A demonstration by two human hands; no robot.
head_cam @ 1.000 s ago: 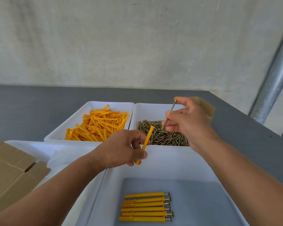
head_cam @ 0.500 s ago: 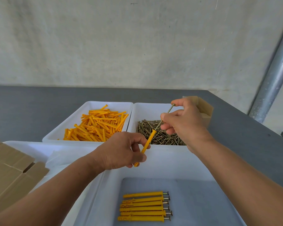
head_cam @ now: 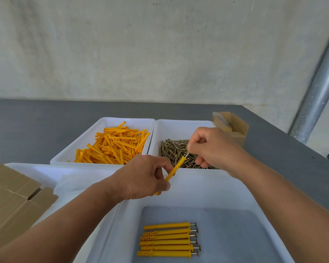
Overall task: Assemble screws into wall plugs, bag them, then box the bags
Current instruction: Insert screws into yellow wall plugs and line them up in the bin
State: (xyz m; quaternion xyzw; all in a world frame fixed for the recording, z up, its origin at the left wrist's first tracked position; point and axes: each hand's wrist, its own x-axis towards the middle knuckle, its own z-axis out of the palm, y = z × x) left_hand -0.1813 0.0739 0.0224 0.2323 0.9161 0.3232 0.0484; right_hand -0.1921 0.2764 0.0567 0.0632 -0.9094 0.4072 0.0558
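Head view: the screw point(head_cam: 187, 154) is now mostly inside the plug point(head_cam: 176, 168) the left hand point(head_cam: 141, 179) grips; the right hand point(head_cam: 215, 149) pinches its head; this pair looks nearly assembled.

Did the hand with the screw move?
Yes. The right hand dropped toward the plug; it now sits below the far rim of the screw tray.

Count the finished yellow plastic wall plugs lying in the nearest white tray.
6 screw-fitted yellow plastic plugs, lined side by side in the white plastic tray. None seems hidden.
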